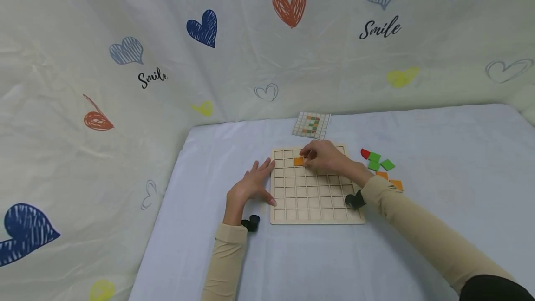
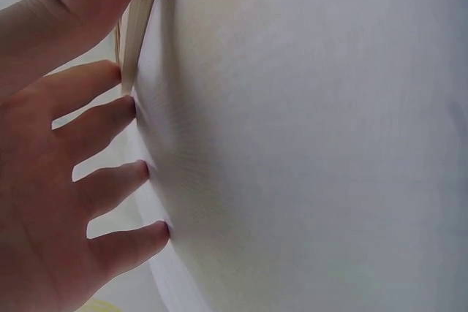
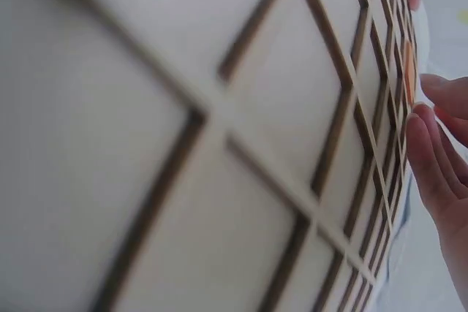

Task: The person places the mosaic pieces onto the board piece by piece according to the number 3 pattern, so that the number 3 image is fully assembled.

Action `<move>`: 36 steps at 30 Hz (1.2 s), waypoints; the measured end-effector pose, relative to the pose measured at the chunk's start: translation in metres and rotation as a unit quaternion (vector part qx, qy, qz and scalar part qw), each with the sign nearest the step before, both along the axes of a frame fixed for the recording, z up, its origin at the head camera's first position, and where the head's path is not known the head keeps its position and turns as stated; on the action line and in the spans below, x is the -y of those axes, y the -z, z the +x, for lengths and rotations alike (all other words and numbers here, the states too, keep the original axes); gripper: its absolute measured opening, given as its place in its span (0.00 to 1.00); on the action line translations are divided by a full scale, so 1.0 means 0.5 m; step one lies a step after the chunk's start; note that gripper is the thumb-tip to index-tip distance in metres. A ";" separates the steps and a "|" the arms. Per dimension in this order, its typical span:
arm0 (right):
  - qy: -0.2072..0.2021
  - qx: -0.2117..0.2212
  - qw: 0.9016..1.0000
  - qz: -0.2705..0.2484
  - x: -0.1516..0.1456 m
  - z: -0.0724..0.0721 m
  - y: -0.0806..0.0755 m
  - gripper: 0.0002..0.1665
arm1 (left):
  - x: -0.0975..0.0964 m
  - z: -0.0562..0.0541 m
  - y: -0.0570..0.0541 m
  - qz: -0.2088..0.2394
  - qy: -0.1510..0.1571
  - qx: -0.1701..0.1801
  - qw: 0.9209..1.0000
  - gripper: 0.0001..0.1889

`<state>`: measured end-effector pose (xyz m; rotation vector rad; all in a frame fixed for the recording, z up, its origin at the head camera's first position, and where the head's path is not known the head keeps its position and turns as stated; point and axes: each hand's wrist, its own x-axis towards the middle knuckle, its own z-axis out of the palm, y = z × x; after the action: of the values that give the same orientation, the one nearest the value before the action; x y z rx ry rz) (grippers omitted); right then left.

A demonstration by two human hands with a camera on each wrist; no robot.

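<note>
A pale wooden grid board [image 1: 292, 202] lies on the white-covered table. One orange square tile [image 1: 298, 161] sits in a cell near its upper left; it also shows as an orange sliver [image 3: 409, 71] in the right wrist view. My right hand [image 1: 323, 156] is over the board beside that tile. Its thumb and fingers pinch a small orange-red tile [image 3: 443, 116], mostly hidden by the fingers. My left hand [image 1: 252, 184] has its fingers spread at the board's left edge, thumb and index finger touching the rim, other fingertips on the cloth [image 2: 307, 151].
Right of the board lie a red rounded tile [image 1: 365, 153], several green tiles [image 1: 388, 165] and orange tiles [image 1: 382, 175], some close to my right sleeve. A pattern card [image 1: 311, 125] lies behind the board. A heart-printed white curtain [image 1: 242, 68] hangs behind the table.
</note>
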<state>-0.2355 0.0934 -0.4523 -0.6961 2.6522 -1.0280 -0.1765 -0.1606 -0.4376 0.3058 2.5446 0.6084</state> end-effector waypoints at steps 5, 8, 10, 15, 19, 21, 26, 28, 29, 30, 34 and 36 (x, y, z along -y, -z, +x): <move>0.012 -0.008 1.000 0.003 -0.031 0.008 -0.009 0.15 | -0.002 0.002 -0.003 0.001 0.003 0.000 1.000 0.66; 0.014 -0.015 1.000 0.005 -0.056 0.014 -0.013 0.15 | -0.004 0.003 -0.004 0.001 0.004 0.001 1.000 0.65; 0.019 -0.024 0.999 0.011 -0.075 0.018 -0.012 0.15 | -0.005 0.004 -0.005 0.000 0.005 0.000 1.000 0.65; 0.024 -0.052 0.998 0.022 -0.124 0.026 -0.010 0.13 | -0.005 0.003 -0.002 -0.004 0.004 -0.002 1.000 0.65; 0.034 -0.050 0.998 0.023 -0.165 0.034 -0.011 0.13 | -0.004 0.003 0.002 -0.007 0.000 0.000 1.000 0.66; 0.045 -0.042 0.998 0.023 -0.184 0.038 -0.012 0.14 | -0.003 0.004 0.001 -0.008 0.000 -0.001 1.000 0.66; 0.079 -0.026 0.996 0.041 -0.219 0.044 -0.009 0.17 | -0.001 0.006 0.000 -0.003 0.001 -0.003 1.000 0.65; 0.089 -0.024 0.995 0.050 -0.229 0.046 -0.006 0.17 | -0.001 0.006 0.001 -0.002 0.002 0.000 1.000 0.65; 0.091 -0.026 0.994 0.053 -0.234 0.046 -0.005 0.17 | 0.000 0.005 0.002 -0.001 0.003 0.001 1.000 0.65; 0.094 -0.027 0.994 0.056 -0.238 0.046 -0.003 0.17 | 0.000 0.005 0.003 0.000 0.003 0.002 1.000 0.65; 0.101 -0.041 0.992 0.069 -0.256 0.049 0.000 0.16 | 0.001 0.004 0.007 0.001 0.004 0.001 1.000 0.65; 0.105 -0.044 0.991 0.074 -0.264 0.051 -0.002 0.15 | 0.002 0.003 0.007 0.001 0.005 0.000 1.000 0.65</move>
<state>-0.2098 0.2256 -0.4513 -0.4485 2.8927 -0.8535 -0.1751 -0.1615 -0.4412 0.3190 2.5403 0.6081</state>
